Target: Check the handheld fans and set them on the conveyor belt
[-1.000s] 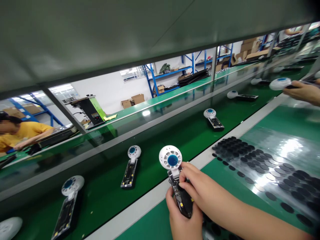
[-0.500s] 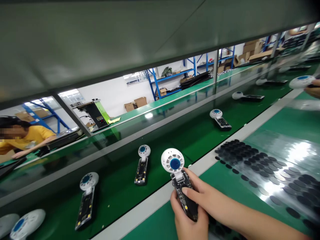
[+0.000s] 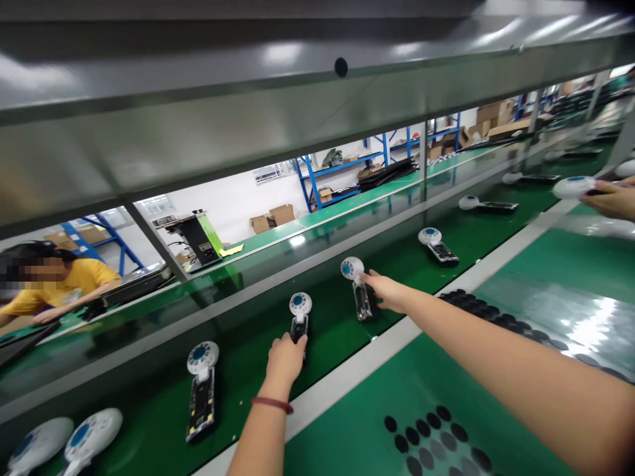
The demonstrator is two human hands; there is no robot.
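Note:
On the green conveyor belt, my left hand (image 3: 285,360) is closed around the dark handle of a handheld device (image 3: 300,305) with a round white vented head and blue centre. My right hand (image 3: 389,291) reaches further along the belt to a second such device (image 3: 362,301). Its fingertips touch that device near the neck, with thumb and finger apart. That device's handle shows exposed dark circuitry with small yellow spots. Another like device (image 3: 201,393) lies to the left of my left hand, and one more (image 3: 437,246) lies beyond my right hand.
Black round discs (image 3: 429,439) on clear sheeting lie on the green worktop (image 3: 337,433) at my side. A metal shelf (image 3: 248,139) hangs low overhead. A co-worker in a yellow top (image 3: 92,277) sits across the line; another person's hand (image 3: 615,198) holds a device at right.
The device I held in both hands over the worktop edge now rests on the belt by my right hand. My left hand has moved left onto another device. The view has tilted up.

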